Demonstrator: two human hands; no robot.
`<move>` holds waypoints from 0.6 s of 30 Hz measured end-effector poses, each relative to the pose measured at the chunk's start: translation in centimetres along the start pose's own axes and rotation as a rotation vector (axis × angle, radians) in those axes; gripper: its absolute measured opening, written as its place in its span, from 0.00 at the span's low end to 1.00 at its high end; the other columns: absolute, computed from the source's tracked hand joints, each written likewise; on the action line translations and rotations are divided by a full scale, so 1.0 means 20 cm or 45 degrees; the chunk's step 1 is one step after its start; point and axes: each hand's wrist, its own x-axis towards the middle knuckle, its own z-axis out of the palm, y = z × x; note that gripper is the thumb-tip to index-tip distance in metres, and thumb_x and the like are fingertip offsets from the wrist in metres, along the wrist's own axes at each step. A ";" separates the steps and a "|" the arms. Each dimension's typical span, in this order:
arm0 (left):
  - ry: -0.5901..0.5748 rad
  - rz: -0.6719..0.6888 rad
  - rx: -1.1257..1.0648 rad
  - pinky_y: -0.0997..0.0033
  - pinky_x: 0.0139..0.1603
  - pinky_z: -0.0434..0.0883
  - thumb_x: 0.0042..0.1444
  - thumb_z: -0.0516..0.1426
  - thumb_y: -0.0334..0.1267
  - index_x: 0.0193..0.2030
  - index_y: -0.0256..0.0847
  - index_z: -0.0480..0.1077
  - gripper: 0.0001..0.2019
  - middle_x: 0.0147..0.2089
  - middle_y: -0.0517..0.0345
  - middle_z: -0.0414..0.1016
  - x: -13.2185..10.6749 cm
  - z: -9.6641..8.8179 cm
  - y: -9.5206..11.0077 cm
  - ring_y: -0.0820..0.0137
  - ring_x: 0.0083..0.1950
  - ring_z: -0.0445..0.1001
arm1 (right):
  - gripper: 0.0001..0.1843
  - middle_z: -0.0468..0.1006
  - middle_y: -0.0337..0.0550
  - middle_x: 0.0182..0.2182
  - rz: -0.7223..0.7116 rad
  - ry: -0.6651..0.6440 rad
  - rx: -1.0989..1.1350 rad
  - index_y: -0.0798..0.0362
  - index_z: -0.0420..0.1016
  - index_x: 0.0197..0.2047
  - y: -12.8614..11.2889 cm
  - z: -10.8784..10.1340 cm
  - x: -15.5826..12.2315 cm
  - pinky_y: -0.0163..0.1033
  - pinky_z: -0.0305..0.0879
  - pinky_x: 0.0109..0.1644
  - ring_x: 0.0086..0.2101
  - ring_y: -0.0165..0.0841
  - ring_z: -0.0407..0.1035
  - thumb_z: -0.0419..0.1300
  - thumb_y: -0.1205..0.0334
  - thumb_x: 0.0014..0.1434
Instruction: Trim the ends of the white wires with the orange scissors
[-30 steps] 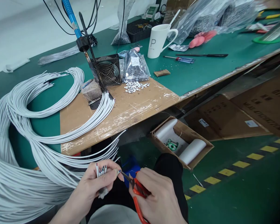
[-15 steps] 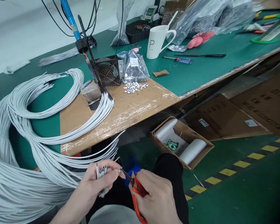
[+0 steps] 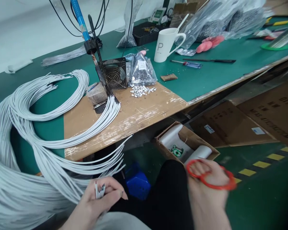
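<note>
My left hand (image 3: 99,199) sits low over my lap, fingers closed round a small bunch of white cable ends (image 3: 99,191) that stick up from it. My right hand (image 3: 207,191) is out to the right over the floor, smeared by motion, with the red handles of a pair of snips (image 3: 211,179) looped over it. A large sheaf of white cables (image 3: 19,166) curves from the bench down past my left side. A soldering iron with a blue handle (image 3: 80,20) stands in its holder at the back of the brown board (image 3: 139,115).
On the green bench stand a small fan (image 3: 114,76), a bag of metal parts (image 3: 141,68) with loose pieces (image 3: 141,90), a white mug (image 3: 165,44) and screwdrivers (image 3: 187,64). Below lie an open box with white rolls (image 3: 184,143), a blue bin (image 3: 136,183) and flat cartons (image 3: 261,118).
My right hand has swung away to the right with the red snips, leaving the cable ends. My left hand has dropped slightly, still gripping the bunch.
</note>
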 end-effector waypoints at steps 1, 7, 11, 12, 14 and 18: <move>0.033 -0.010 -0.021 0.71 0.25 0.41 0.55 0.68 0.58 0.33 0.37 0.82 0.22 0.19 0.69 0.55 0.00 0.00 0.00 0.77 0.22 0.47 | 0.33 0.46 0.27 0.11 0.031 0.053 0.021 0.46 0.47 0.15 0.00 -0.04 0.05 0.38 0.37 0.17 0.13 0.24 0.41 0.64 0.48 0.60; 0.035 0.044 -0.087 0.72 0.24 0.43 0.59 0.66 0.54 0.35 0.38 0.81 0.18 0.18 0.67 0.59 0.05 0.03 0.07 0.77 0.22 0.46 | 0.30 0.59 0.32 0.12 0.237 -0.004 -0.089 0.51 0.59 0.14 0.04 -0.04 -0.06 0.36 0.50 0.22 0.17 0.25 0.53 0.73 0.53 0.54; -0.002 -0.008 -0.094 0.71 0.21 0.38 0.62 0.64 0.53 0.34 0.36 0.80 0.19 0.19 0.65 0.65 0.07 0.03 0.09 0.81 0.18 0.41 | 0.27 0.55 0.32 0.18 0.244 -0.212 -0.270 0.52 0.60 0.19 0.06 -0.02 -0.17 0.35 0.46 0.24 0.22 0.25 0.48 0.73 0.51 0.54; -0.009 -0.006 -0.104 0.71 0.21 0.37 0.62 0.64 0.52 0.34 0.36 0.80 0.19 0.20 0.65 0.66 0.07 0.03 0.09 0.82 0.18 0.40 | 0.27 0.53 0.32 0.20 0.228 -0.266 -0.292 0.51 0.59 0.20 0.06 -0.02 -0.19 0.35 0.45 0.24 0.23 0.25 0.46 0.72 0.51 0.55; -0.023 0.010 -0.125 0.72 0.20 0.37 0.62 0.64 0.51 0.33 0.35 0.79 0.18 0.20 0.64 0.67 0.08 0.02 0.08 0.83 0.17 0.40 | 0.28 0.50 0.32 0.23 0.181 -0.375 -0.346 0.51 0.55 0.22 0.05 -0.02 -0.21 0.36 0.43 0.25 0.24 0.26 0.44 0.70 0.51 0.59; -0.072 0.024 -0.123 0.74 0.19 0.36 0.63 0.64 0.52 0.37 0.36 0.80 0.18 0.22 0.64 0.69 0.09 0.01 0.07 0.84 0.17 0.41 | 0.28 0.47 0.32 0.24 0.120 -0.476 -0.472 0.49 0.50 0.24 0.01 -0.01 -0.23 0.37 0.42 0.27 0.26 0.28 0.41 0.64 0.50 0.65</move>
